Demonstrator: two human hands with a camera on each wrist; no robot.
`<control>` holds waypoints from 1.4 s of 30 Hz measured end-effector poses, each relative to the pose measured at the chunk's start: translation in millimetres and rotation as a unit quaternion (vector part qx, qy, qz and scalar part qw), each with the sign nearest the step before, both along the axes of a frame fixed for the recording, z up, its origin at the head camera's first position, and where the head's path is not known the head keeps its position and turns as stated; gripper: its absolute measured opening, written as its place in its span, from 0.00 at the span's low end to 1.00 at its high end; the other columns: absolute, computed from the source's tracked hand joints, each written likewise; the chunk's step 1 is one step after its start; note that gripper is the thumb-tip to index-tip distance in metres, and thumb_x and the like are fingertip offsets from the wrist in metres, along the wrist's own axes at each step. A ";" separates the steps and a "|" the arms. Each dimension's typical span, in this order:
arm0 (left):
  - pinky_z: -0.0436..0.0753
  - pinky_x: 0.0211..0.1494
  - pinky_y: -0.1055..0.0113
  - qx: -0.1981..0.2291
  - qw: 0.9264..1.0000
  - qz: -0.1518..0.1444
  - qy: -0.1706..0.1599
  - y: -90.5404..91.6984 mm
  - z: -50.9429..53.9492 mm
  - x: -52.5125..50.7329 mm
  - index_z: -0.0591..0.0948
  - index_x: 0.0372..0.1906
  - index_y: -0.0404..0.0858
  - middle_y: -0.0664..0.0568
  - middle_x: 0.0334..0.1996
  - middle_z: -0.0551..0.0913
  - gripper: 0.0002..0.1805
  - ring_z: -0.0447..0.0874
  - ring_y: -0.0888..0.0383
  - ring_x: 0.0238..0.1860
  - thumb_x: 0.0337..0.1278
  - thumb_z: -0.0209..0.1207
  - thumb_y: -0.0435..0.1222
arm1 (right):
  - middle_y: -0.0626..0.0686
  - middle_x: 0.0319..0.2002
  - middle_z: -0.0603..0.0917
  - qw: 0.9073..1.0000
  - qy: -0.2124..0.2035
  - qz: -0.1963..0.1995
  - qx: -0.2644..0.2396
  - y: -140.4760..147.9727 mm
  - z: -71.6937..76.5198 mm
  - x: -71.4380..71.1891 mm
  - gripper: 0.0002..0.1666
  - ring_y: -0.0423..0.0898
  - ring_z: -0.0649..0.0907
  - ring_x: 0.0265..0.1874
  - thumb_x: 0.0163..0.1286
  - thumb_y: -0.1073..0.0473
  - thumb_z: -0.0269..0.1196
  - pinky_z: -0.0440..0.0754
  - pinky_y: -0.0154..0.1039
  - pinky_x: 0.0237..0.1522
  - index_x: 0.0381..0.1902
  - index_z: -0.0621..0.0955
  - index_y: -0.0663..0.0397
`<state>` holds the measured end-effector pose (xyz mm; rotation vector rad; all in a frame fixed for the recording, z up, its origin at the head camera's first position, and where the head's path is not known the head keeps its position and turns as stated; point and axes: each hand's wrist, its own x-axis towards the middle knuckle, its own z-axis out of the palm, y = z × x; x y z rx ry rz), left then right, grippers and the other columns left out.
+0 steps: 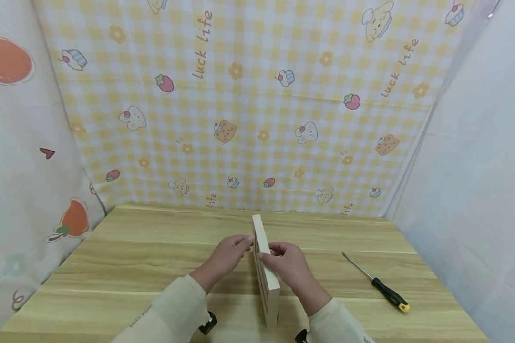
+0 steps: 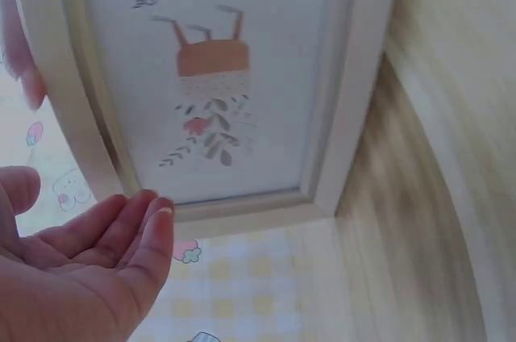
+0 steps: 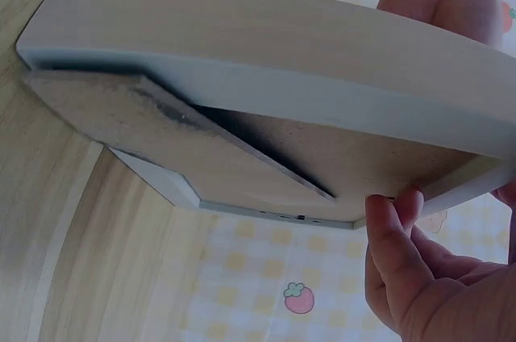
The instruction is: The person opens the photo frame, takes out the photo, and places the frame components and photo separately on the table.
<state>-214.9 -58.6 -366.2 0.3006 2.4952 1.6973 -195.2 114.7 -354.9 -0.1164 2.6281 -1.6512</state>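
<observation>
A pale wooden picture frame [image 1: 262,240] stands on edge on the table, seen nearly edge-on from the head. Its front, in the left wrist view, holds a print [image 2: 214,68] of an orange-brown shape with leaves, appearing upside down. My right hand [image 1: 288,262] grips the frame, thumb over the upper edge and fingers curled at the back. A brown stand leg [image 3: 121,116] juts from the backing board [image 3: 347,152] in the right wrist view. Beside the front face, my left hand [image 1: 229,255] has its fingers loosely bent, fingertips close to the border; contact is unclear.
A screwdriver [image 1: 384,288] with a black and yellow handle lies on the wooden table [image 1: 154,252] to the right. Behind the table hangs a yellow checked cloth [image 1: 249,105], with pale cloth walls on both sides.
</observation>
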 end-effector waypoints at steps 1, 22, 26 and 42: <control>0.76 0.56 0.48 0.004 1.000 0.002 -0.006 0.1 1.4 -0.4 0.77 0.58 0.32 0.41 0.53 0.80 0.27 0.77 0.42 0.55 0.72 0.46 0.50 | 0.54 0.38 0.83 1.000 0.001 0.002 0.001 -0.6 0.0 0.1 0.28 0.44 0.81 0.33 0.59 0.54 0.69 0.81 0.38 0.36 0.52 0.79 0.69; 0.78 0.47 0.53 -0.018 1.000 0.003 -0.019 6.0 5.2 -1.1 0.80 0.52 0.34 0.46 0.49 0.82 0.21 0.79 0.48 0.48 0.68 0.53 0.47 | 0.54 0.41 0.81 1.000 -0.004 0.027 -0.006 -0.3 2.1 7.0 0.33 0.46 0.79 0.38 0.61 0.48 0.68 0.80 0.41 0.39 0.55 0.77 0.68; 0.79 0.48 0.53 -0.017 1.000 0.006 -0.022 6.6 7.0 0.3 0.79 0.54 0.33 0.45 0.50 0.81 0.22 0.79 0.49 0.48 0.68 0.53 0.47 | 0.57 0.42 0.83 0.999 -0.007 0.020 -0.035 3.6 1.2 6.3 0.30 0.46 0.81 0.36 0.68 0.47 0.61 0.82 0.44 0.40 0.54 0.77 0.69; 0.78 0.50 0.51 -0.012 0.999 0.003 -0.033 1.4 1.5 2.4 0.78 0.56 0.33 0.45 0.48 0.81 0.23 0.79 0.46 0.48 0.70 0.51 0.47 | 0.65 0.40 0.84 0.997 -0.069 0.044 0.013 35.1 -41.8 -19.2 0.20 0.53 0.85 0.36 0.68 0.64 0.57 0.83 0.46 0.38 0.50 0.75 0.80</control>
